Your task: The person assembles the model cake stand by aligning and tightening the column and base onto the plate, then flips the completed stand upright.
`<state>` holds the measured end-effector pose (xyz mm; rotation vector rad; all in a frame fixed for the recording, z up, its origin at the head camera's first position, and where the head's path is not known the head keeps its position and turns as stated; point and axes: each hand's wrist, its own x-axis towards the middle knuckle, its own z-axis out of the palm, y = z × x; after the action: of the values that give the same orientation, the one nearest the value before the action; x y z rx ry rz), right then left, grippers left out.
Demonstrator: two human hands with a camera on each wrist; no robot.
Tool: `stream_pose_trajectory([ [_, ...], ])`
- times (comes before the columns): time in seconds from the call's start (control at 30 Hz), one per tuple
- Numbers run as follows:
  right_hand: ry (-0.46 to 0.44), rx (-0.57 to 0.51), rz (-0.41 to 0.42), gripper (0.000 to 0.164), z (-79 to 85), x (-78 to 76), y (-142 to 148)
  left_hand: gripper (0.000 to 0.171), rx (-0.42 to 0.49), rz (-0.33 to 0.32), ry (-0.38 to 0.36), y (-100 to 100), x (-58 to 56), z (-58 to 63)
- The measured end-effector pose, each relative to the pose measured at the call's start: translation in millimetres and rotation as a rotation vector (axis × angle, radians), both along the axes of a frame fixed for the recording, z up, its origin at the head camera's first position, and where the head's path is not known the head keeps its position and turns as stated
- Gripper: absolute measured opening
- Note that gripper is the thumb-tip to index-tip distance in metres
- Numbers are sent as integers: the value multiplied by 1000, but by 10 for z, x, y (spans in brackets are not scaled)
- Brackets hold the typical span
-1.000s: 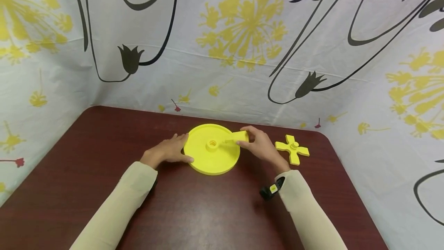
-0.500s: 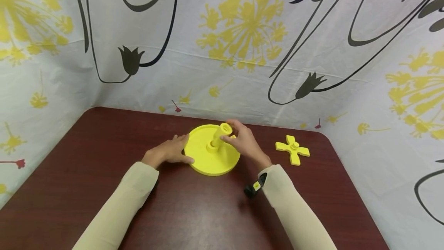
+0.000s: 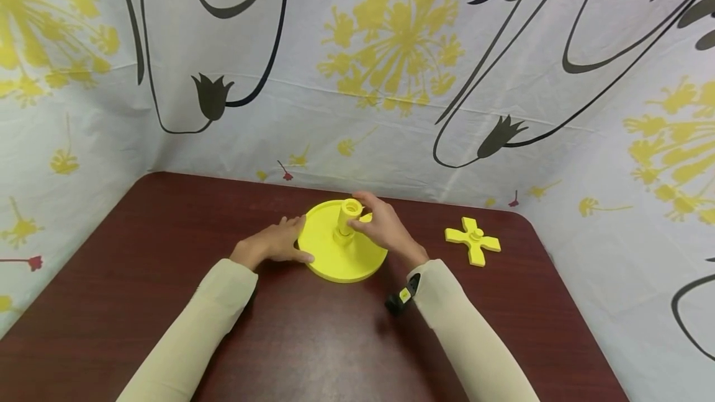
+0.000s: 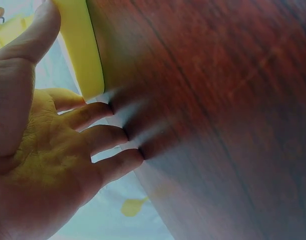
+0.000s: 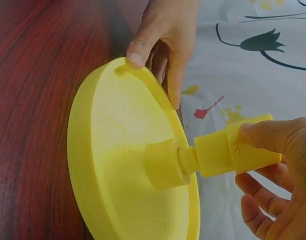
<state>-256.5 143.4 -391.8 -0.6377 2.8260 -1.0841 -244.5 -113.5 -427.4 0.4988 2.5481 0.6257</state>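
Observation:
A yellow round plate (image 3: 329,265) with a raised rim and a central socket (image 5: 162,162) lies on the table. Spread along its left side, my left hand (image 3: 274,244) has the thumb on the rim and straight fingers (image 4: 105,137) reaching down beside it. A yellow hollow post (image 5: 217,152) marked "33" stands over the socket, its narrow lower end right at the socket's mouth. My right hand (image 3: 385,225) pinches the post's wide upper part, thumb (image 5: 267,137) on one side and fingers on the other. In the head view, the post looks nearly upright.
A yellow four-armed cross piece (image 3: 473,241) with a stub in its middle lies to the right. The dark red wooden table (image 3: 335,340) ends at a white patterned cloth (image 3: 268,123) behind and on the sides.
My right hand has swung the post from lying sideways at the plate's right edge to standing, and brought it left over the socket. My left hand stays on the rim.

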Motion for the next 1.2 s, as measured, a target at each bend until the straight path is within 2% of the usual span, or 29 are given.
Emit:
stream_pose_trajectory([
  [0.17,5,44,8,63,-44,-3,-22,103,-4,-6,0,-1,-3,14],
  [0.33,24,45,-12,64,-62,11,-56,104,-5,-2,-6,1,-9,7],
  [0.5,55,61,-17,59,-64,12,-83,104,-3,7,-5,6,-12,8],
  [0.63,31,64,-21,61,-69,9,-83,104,-6,8,0,11,-15,3],
  [0.8,-76,-54,25,68,-68,-10,-64,105,-8,10,-8,17,-21,-4],
  [0.97,-168,-199,87,61,-63,-44,-52,104,-14,7,-15,13,-24,-3],
  [1.2,-194,-214,68,58,-71,-56,-45,104,-16,7,-14,14,-17,15],
])
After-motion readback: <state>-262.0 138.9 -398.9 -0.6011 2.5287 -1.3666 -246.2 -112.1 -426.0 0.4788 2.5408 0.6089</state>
